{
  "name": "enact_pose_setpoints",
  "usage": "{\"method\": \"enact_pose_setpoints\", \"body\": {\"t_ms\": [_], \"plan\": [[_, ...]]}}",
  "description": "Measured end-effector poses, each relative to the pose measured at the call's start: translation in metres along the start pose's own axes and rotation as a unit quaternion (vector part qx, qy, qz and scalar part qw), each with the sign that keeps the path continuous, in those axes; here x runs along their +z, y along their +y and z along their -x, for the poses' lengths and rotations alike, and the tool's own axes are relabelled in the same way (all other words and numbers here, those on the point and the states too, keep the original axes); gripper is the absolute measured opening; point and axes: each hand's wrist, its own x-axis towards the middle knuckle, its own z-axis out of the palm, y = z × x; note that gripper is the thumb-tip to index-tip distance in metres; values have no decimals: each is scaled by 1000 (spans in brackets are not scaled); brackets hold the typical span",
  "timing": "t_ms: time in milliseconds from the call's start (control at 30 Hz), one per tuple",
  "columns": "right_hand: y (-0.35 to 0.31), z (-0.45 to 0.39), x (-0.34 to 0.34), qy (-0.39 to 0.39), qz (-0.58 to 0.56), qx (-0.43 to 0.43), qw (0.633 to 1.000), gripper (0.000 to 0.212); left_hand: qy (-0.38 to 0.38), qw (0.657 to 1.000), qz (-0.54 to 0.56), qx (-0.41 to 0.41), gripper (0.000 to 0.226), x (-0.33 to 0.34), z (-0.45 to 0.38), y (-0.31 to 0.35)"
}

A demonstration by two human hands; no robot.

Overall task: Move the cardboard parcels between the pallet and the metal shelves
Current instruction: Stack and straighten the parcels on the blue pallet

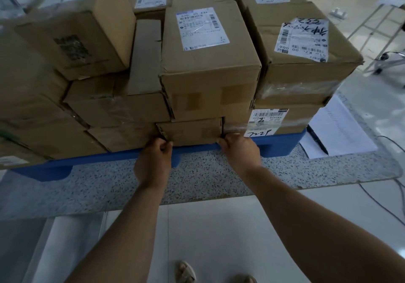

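Observation:
A blue plastic pallet (282, 144) lies on a speckled stone step and carries several stacked cardboard parcels. At the bottom front sits a small flat parcel (190, 132). My left hand (156, 157) grips its lower left corner and my right hand (238, 151) grips its lower right corner. A larger labelled parcel (208, 63) rests directly on top of it. To the right stands a wide parcel (302, 48) with a handwritten label, over a taped one (285, 120). More parcels (72, 32) fill the left side. No metal shelves are in view.
White papers (337, 133) with a black pen (316, 139) lie on the step right of the pallet. Cables (381, 201) run over the tiled floor at the right. A metal frame (377, 30) stands at the far right. My sandalled feet (186, 271) show at the bottom.

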Motion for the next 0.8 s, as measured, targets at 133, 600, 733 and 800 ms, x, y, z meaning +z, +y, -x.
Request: {"method": "enact_pose_setpoints", "body": {"t_ms": [133,600,733,800], "plan": [[-7,4,-4,-18,-27,-6,999,37,-43,999,16,-3,22,-10,7,-1],[-104,25,9,4,-63,-63,996,35,-22,999,13,-29,24,-91,-10,-69],[-127,20,19,-7,-36,-58,998,29,-19,1000,6,1,25,-97,-28,-83],[-134,17,24,-13,-27,-49,998,29,-27,999,14,9,25,-99,-35,-91]]}}
